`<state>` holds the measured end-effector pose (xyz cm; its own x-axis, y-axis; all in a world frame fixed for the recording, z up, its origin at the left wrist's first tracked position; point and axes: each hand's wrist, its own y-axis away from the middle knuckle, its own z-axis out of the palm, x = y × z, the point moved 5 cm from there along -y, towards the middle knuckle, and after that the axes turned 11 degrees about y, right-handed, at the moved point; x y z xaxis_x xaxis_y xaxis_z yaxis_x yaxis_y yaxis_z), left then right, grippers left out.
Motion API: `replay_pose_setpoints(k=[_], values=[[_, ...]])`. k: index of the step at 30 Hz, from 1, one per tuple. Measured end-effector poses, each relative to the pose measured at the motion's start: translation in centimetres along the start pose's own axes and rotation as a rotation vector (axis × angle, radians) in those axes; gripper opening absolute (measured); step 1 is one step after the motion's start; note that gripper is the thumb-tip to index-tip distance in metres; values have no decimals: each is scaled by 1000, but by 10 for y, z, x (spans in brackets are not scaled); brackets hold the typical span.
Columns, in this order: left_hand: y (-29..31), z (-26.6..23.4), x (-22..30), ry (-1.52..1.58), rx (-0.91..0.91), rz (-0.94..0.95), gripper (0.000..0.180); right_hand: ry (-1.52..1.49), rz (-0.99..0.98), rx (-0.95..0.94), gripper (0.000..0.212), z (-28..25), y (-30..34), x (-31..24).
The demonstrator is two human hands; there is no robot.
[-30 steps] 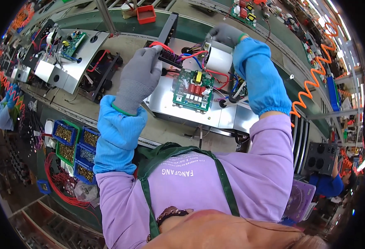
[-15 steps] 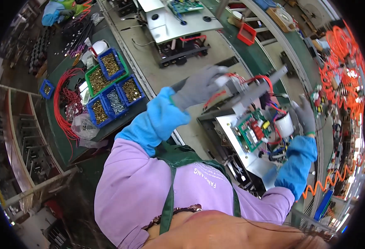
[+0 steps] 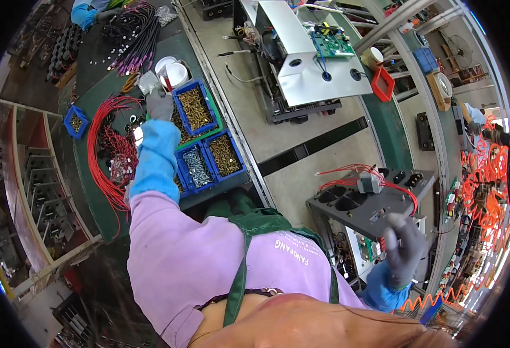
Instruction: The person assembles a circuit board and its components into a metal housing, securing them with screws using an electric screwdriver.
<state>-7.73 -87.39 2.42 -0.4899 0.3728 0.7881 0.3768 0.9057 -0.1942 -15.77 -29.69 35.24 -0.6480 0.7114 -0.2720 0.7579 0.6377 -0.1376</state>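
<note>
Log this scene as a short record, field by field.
Left hand: gray-gloved, beside the blue bins; grip unclear
Right hand: gray-gloved, fingers loosely bent, nothing seen in it; near the dark panel
Bins hold: brass screws, silver screws
Left of bins: coil of red wire
On panel: metal block with red wires
Beyond the bins: silver metal plate with green circuit board

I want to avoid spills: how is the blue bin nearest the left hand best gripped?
Probably from above, one hand on each long rim of the blue bin, keeping it level: its top is open over loose brass-coloured pieces. The left hand is just left of it; other blue bins crowd its near end.
</note>
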Motion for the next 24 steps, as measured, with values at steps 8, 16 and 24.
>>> replay_pose_setpoints(k=[8,16,24], values=[[-42,-23,-36,-94,54,145,39,-356,-119,-299,22,116,-63,-57],[58,-50,76,941,75,-113,34,-1045,131,-709,46,285,-145,-119],[92,-14,92,1559,-354,-576,38,-1447,56,-625,34,332,-242,-221]])
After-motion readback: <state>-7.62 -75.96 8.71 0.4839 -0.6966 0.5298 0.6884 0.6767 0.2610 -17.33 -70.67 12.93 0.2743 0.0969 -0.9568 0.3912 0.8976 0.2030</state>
